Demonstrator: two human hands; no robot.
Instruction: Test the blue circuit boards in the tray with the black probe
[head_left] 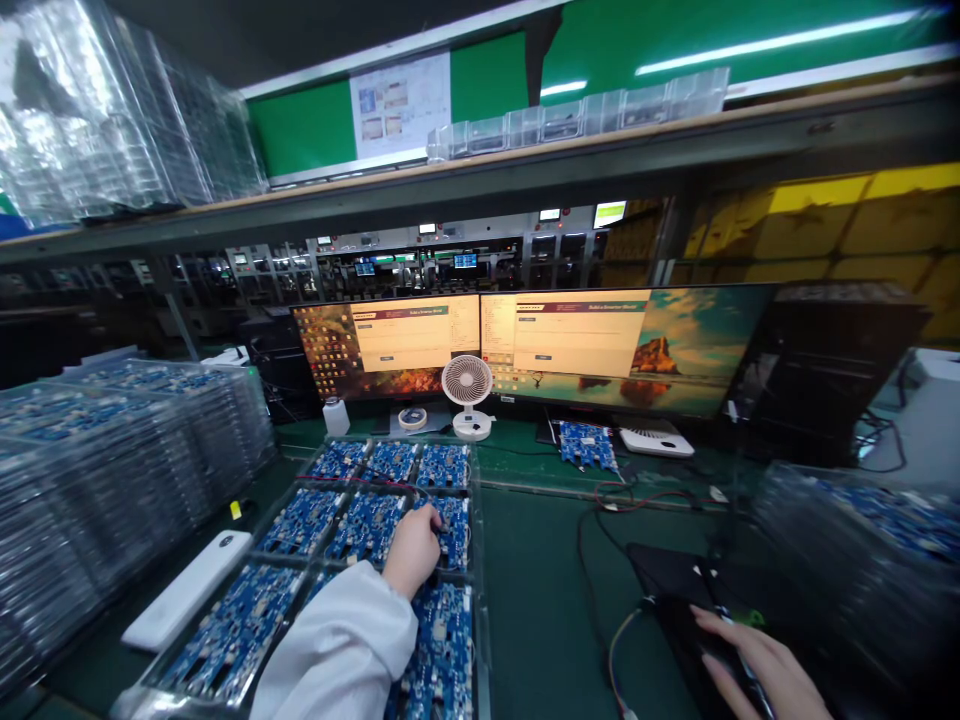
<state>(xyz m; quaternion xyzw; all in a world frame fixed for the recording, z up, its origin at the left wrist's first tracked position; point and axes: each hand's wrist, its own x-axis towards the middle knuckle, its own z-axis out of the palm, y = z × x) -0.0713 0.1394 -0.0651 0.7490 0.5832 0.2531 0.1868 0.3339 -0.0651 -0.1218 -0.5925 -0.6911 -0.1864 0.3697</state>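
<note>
My left hand [415, 548], in a white sleeve, is closed over a blue circuit board [456, 525] in the right column of a clear plastic tray [480, 600]. A thin dark item shows at its fingertips, but I cannot make out its kind. A red and black wire [352, 482] runs across the boards towards this hand. At lower right, my right hand [769, 668] has its fingers bent around a dark, glossy-edged object [742, 675]. Its kind is hard to tell in the shadow. Under it lies a black pad [652, 565].
Stacked trays of boards [150, 480] stand left, with a white oblong device [187, 590] beside them. Further stacked trays [847, 560] stand right. Behind are two monitors [570, 340], a small fan [467, 385] and a loose board [586, 445]. Loose cables [585, 560] cross the green mat.
</note>
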